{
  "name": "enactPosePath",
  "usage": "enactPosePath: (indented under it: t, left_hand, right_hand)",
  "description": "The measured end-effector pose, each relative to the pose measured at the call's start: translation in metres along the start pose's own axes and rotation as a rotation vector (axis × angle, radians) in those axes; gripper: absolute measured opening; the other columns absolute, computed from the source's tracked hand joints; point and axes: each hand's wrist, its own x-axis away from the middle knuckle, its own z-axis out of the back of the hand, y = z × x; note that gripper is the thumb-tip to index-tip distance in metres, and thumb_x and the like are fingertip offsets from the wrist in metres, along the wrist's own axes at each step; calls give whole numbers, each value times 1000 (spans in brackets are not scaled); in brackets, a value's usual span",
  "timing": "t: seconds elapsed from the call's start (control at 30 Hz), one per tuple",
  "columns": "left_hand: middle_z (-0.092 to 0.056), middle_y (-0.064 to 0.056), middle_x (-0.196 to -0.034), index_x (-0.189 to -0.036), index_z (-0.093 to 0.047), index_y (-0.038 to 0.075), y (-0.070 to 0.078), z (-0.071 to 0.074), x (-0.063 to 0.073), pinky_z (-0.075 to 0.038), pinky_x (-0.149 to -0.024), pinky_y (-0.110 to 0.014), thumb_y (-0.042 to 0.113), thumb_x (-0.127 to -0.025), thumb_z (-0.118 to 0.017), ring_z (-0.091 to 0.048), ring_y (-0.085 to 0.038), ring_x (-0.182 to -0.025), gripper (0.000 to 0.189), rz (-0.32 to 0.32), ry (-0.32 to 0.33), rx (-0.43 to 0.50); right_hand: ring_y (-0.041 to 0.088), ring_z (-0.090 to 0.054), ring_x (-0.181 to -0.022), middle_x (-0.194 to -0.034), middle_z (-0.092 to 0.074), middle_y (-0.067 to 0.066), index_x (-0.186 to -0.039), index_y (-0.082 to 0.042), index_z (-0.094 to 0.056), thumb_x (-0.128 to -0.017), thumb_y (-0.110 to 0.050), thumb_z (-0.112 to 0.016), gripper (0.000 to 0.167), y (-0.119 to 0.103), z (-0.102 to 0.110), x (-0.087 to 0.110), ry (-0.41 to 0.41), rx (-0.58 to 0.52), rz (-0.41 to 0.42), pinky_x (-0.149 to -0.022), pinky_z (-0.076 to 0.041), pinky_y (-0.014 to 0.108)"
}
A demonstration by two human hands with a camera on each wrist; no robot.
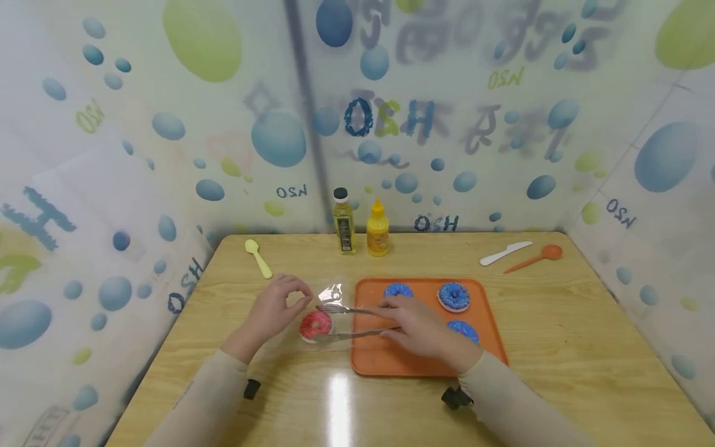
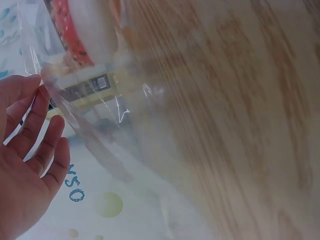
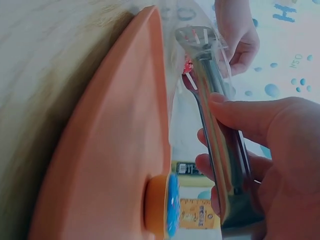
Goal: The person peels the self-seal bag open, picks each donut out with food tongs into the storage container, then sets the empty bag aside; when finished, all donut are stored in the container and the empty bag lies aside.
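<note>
My left hand (image 1: 279, 305) pinches the edge of a clear plastic bag (image 2: 117, 112) between thumb and forefinger, its other fingers loosely bent. A donut with red icing (image 1: 314, 324) shows at the bag, seen through the film in the left wrist view. Metal tongs (image 3: 206, 82) are gripped in my right hand (image 1: 421, 329), thumb on one side and fingers on the other. Their two arms are spread, with the tips at either side of the red donut, overlapping the film. Below my right hand lies an orange tray (image 1: 391, 363) bearing blue-iced donuts (image 1: 454, 297).
An oil bottle (image 1: 344, 223) and a yellow squeeze bottle (image 1: 377, 231) stand at the back edge by the patterned wall. A light green spoon (image 1: 258, 257) lies back left. The white knife (image 1: 505, 253) and orange spoon (image 1: 536, 257) lie back right.
</note>
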Motion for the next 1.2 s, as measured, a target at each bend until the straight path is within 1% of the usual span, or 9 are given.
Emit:
enactPosePath:
  t: [0.13, 0.27, 0.37, 0.5, 0.63, 0.73, 0.9, 1.03, 1.2]
  left_hand:
    - [-74, 4, -103, -93, -74, 23, -3, -1, 4, -53, -87, -45, 16, -92, -78, -58, -19, -101, 8, 16, -5, 4]
    - [-74, 4, -102, -93, -74, 22, -7, -2, 6, -53, -85, -43, 17, -92, -79, -59, -19, -99, 7, 18, 5, -1]
    - [-73, 5, -102, -93, -74, 23, -10, -2, 7, -53, -86, -43, 17, -92, -79, -60, -18, -100, 8, 26, 4, -8]
    - [-73, 4, -103, -93, -74, 23, -13, 0, 8, -53, -87, -45, 17, -93, -78, -61, -19, -101, 8, 26, 7, -3]
    - [-74, 3, -102, -93, -74, 22, -13, 1, 9, -53, -87, -45, 16, -93, -78, -61, -19, -100, 8, 16, 10, -7]
    - [-74, 3, -101, -93, -74, 22, -12, 2, 9, -52, -87, -45, 16, -92, -78, -61, -20, -100, 7, 16, 6, -8]
    - [-74, 1, -101, -93, -75, 20, -10, 3, 10, -52, -88, -46, 16, -92, -79, -62, -21, -100, 6, 9, 3, -6]
    - [-74, 1, -101, -93, -75, 21, -10, 1, 9, -52, -88, -46, 16, -92, -79, -62, -21, -100, 6, 5, 0, -12]
    - [-74, 3, -100, -93, -75, 21, -11, 0, 9, -52, -88, -46, 16, -92, -79, -62, -21, -100, 7, 0, 0, -15]
  right_hand:
    - [12, -61, -104, -124, -65, -3, -144, -20, -62, -95, -30, -76, 51, 6, 2, 13, 17, -16, 1, -87, -56, 34]
    - [13, -62, -99, -123, -65, -3, -145, -21, -62, -94, -28, -77, 53, 12, 7, 28, 67, -26, 33, -81, -53, 33]
    - [14, -62, -102, -124, -65, -3, -146, -22, -61, -94, -28, -77, 54, 18, 11, 40, 82, -1, 46, -83, -53, 36]
    - [14, -62, -109, -126, -66, -3, -144, -22, -62, -94, -27, -78, 53, 25, 16, 54, 108, 39, 70, -88, -54, 39]
    - [11, -62, -106, -123, -66, -5, -142, -22, -64, -93, -27, -79, 52, 32, 21, 67, 142, 61, 86, -85, -54, 37]
    - [10, -62, -107, -125, -65, -6, -141, -22, -64, -93, -28, -79, 51, 36, 26, 77, 148, 79, 70, -85, -55, 37]
    - [13, -63, -112, -130, -65, -3, -140, -20, -66, -91, -28, -80, 52, 43, 32, 94, 158, 105, 41, -88, -56, 39]
    - [10, -62, -107, -127, -66, -4, -141, -20, -65, -90, -29, -81, 54, 48, 36, 106, 163, 125, 24, -85, -56, 37]
    - [6, -60, -100, -121, -66, -6, -138, -18, -68, -87, -26, -84, 54, 54, 39, 116, 161, 115, 4, -79, -54, 33]
